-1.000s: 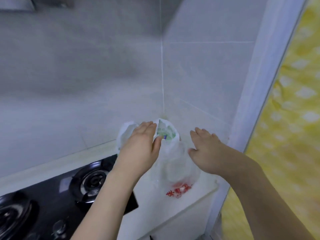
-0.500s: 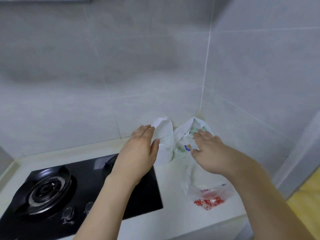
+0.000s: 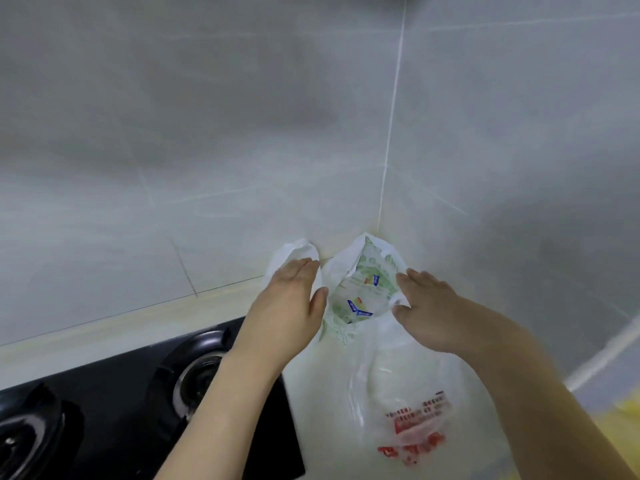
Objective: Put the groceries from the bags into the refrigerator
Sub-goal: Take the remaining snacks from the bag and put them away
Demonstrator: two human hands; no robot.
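Both hands, left hand point(image 3: 289, 306) and right hand point(image 3: 427, 311), flat-fingered, part the white bag point(image 3: 360, 289) on the bench point(image 3: 322, 410); groceries apparently remain inside, refrigerator unseen.

Bare forearms point(image 3: 221, 407) (no sleeves, rings)

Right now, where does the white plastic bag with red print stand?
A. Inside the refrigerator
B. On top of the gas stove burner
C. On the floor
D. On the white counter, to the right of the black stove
D: the white plastic bag sits on the white counter, in the wall corner, right of the black stove.
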